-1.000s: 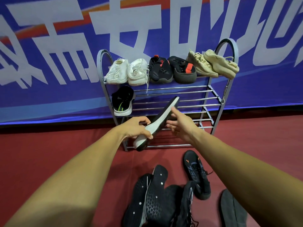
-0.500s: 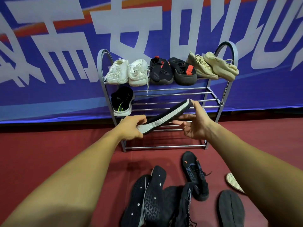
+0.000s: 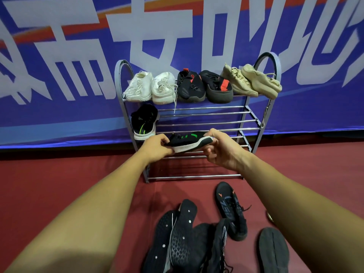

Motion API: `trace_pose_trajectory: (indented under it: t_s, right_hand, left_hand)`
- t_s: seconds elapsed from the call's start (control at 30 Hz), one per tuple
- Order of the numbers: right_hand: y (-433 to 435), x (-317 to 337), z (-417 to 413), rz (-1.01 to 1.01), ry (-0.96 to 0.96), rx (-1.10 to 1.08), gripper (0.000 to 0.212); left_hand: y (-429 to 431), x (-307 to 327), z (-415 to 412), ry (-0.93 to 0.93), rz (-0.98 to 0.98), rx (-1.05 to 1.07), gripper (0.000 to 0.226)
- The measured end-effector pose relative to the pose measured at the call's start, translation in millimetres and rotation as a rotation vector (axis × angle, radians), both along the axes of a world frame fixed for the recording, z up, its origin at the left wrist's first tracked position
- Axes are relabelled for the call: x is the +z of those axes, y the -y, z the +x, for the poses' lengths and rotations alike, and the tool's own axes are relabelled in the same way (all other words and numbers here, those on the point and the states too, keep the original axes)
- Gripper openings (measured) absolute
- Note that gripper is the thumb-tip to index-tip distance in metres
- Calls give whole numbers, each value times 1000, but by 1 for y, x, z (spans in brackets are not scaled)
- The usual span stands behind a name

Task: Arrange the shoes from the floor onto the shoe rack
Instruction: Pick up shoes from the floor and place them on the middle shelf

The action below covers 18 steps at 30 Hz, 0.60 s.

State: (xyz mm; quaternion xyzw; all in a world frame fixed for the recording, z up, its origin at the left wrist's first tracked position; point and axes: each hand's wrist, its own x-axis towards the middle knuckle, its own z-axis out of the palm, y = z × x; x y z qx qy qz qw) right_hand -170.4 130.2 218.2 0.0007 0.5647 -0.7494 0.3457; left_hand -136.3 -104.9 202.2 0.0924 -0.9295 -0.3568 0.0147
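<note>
I hold a black shoe with green marks and a white sole (image 3: 190, 141) level in front of the grey metal shoe rack (image 3: 204, 115), just below its second shelf. My left hand (image 3: 157, 145) pinches one end of the shoe and my right hand (image 3: 220, 146) grips the other end. Its matching black shoe (image 3: 143, 122) stands at the left of the second shelf. The top shelf carries a white pair (image 3: 151, 88), a black and red pair (image 3: 204, 87) and a beige pair (image 3: 252, 81).
Several black shoes (image 3: 187, 239) lie heaped on the red floor near me, most sole up. One black sneaker (image 3: 231, 209) lies upright to their right, another sole (image 3: 272, 251) farther right. A blue banner (image 3: 59, 75) hangs behind the rack.
The shoe in my hands has turned from sole-up and slanted to upright and level, so its black upper now shows. Both hands have closed in on its ends.
</note>
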Motion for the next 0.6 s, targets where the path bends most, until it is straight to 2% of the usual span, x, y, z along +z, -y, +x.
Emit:
trace_pose_trajectory:
  t_s: [0.07,0.17,0.23,0.3,0.37,0.6]
  right_hand:
    - [3,-6,0,9,3,-40,35]
    - [10,-11,1,-31,17,-69,19]
    - [15,-11,2,-68,19,-75,9]
    - [21,-10,3,-81,16,-69,10]
    - [29,-10,3,-64,-2,-42,16]
    - [59,-34,-9,25,-131,-36,11]
  left_hand:
    - [-3,2,-3,14,152,77,27]
    - [-11,4,-2,26,349,182,12]
    - [-19,9,2,39,563,227,14]
    - [-22,18,7,44,748,246,12]
    - [-19,21,10,74,812,246,11]
    - [9,10,7,188,843,226,7]
